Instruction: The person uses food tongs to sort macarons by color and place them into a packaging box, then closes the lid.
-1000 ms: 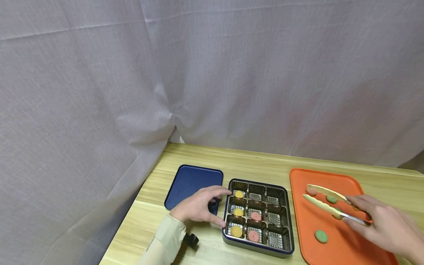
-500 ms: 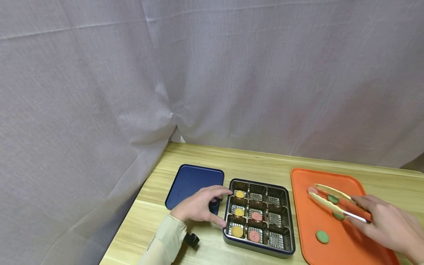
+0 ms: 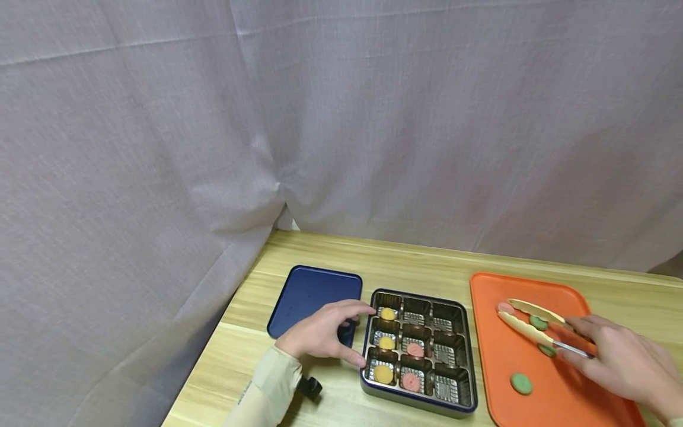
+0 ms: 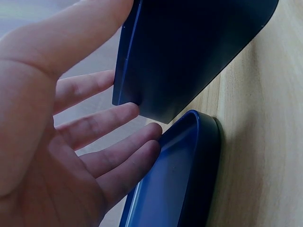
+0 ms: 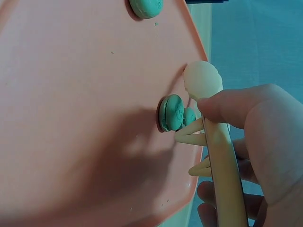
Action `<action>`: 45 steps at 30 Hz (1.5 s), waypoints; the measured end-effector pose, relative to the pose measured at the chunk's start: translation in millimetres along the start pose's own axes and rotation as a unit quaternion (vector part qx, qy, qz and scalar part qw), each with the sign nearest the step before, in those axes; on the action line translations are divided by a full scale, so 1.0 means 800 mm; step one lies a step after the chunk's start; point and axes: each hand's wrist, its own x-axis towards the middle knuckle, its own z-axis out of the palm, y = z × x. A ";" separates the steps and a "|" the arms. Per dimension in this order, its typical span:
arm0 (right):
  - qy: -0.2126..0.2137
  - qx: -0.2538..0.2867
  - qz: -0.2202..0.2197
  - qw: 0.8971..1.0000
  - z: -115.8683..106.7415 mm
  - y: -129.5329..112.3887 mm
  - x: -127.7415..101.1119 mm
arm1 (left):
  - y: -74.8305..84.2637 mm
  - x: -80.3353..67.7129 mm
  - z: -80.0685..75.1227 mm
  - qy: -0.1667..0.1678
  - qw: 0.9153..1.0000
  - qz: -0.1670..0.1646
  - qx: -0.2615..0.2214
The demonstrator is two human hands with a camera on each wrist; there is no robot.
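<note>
One wooden table [image 3: 427,270], grey curtain [image 3: 341,118] behind.

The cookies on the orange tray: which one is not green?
The pink cookie at the far left of the orange tray, by the tips of the tongs. The other three on the tray are green.

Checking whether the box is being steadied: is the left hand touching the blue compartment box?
Touching. In the head view the left hand has its thumb and forefinger against the box at its left wall.
</note>
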 end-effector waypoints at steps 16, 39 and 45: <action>-0.011 -0.005 -0.009 1.000 0.001 -0.001 0.005 | -0.003 0.001 0.002 0.000 1.000 0.009 0.006; 0.013 -0.003 -0.012 1.000 -0.001 -0.006 -0.006 | 0.000 0.001 0.002 -0.003 1.000 -0.007 -0.002; 0.049 0.005 -0.023 0.999 -0.006 -0.021 -0.010 | 0.002 0.001 0.001 -0.002 1.000 -0.011 -0.005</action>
